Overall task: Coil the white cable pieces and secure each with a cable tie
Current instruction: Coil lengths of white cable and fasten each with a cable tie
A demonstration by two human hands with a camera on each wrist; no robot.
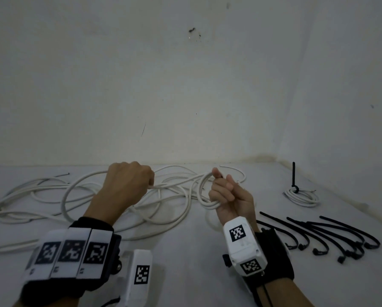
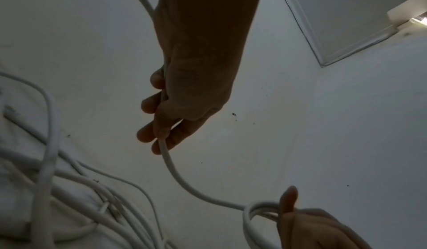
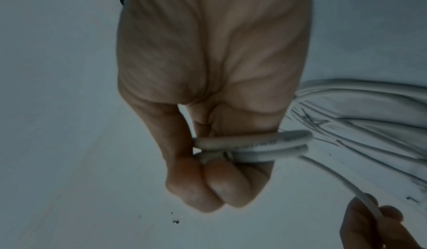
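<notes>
My right hand (image 1: 224, 191) grips a small coil of white cable (image 1: 202, 191) held upright over the white surface; in the right wrist view its fingers (image 3: 208, 183) curl round two turns (image 3: 265, 145). A strand runs from that coil to my left hand (image 1: 130, 180), whose fingers (image 2: 150, 107) curl round the cable (image 2: 175, 172). More loose white cable (image 1: 74, 200) sprawls in loops on the left. A finished coil (image 1: 302, 196) with a black tie standing up from it lies at the right.
Several black cable ties (image 1: 323, 235) lie spread on the surface to the right of my right wrist. The white wall (image 1: 185, 85) rises just behind the cables, and a side wall closes the right.
</notes>
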